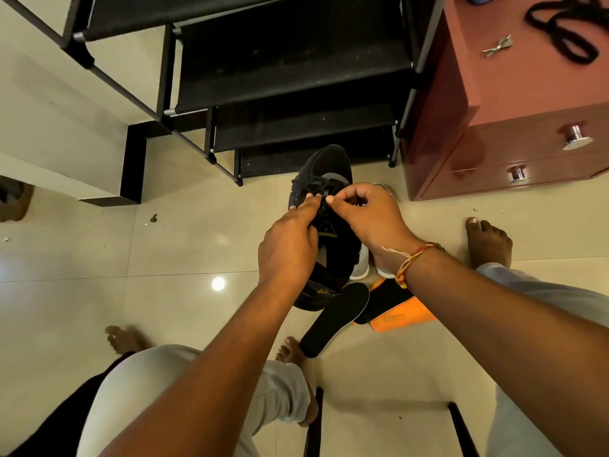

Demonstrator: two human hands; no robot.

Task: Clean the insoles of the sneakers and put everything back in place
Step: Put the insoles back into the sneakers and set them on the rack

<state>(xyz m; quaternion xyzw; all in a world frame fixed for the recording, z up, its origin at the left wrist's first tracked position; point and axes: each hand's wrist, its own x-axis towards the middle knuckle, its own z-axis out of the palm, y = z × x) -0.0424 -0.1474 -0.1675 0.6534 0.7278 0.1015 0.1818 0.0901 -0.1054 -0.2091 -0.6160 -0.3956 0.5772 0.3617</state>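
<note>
- Your black sneaker (324, 166) stands on the tiled floor (164, 245) just in front of the bottom shelf of the black shoe rack (290, 80), toe pointing at the rack and heel towards you.
- Your right hand (369, 216) is over the sneaker's tongue, thumb and forefinger curled and pinching the laces (316, 188).
- Your left hand (290, 245) reaches in from the other side, its fingers fairly straight with the tips on the same laces. The thumb is hidden underneath, so you cannot tell whether it grips them.
- A black insole (336, 318) lies flat on the floor just beside the sneaker's heel, nearer to you.
- An orange insole (402, 316) lies next to it, partly covered by what looks like a second dark insole.
- A white sneaker (361, 265) sits just to the right of the black one, mostly hidden by your right wrist.
- A red-brown drawer cabinet (514, 94) with metal knobs (575, 136) stands right of the rack, and a black cord (566, 28) lies on top of it.
</note>
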